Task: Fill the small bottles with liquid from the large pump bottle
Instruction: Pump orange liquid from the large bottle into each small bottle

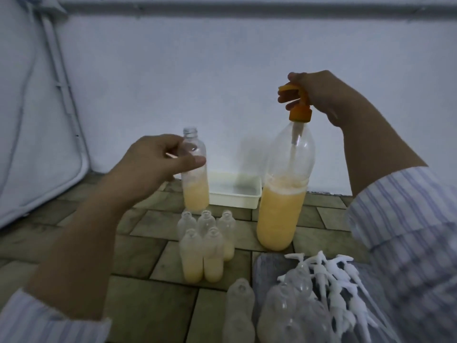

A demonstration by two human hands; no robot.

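Left hand (158,162) pinches small bottle (194,174), partly filled, held left of large pump bottle (284,194). Right hand (319,95) grips orange pump head (296,105). Risk: bottle mouth well apart from nozzle, so any press now spills on floor. Filled small bottles (205,246) stand near. Nozzle tip hidden by fingers; near empty bottles (272,310) blurred, cut off.

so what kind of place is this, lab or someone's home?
Likely a home or informal workspace, not a lab: work is done on a stone-tiled floor against a plain white wall, with a plastic tray and loose white pump heads heaped nearby.
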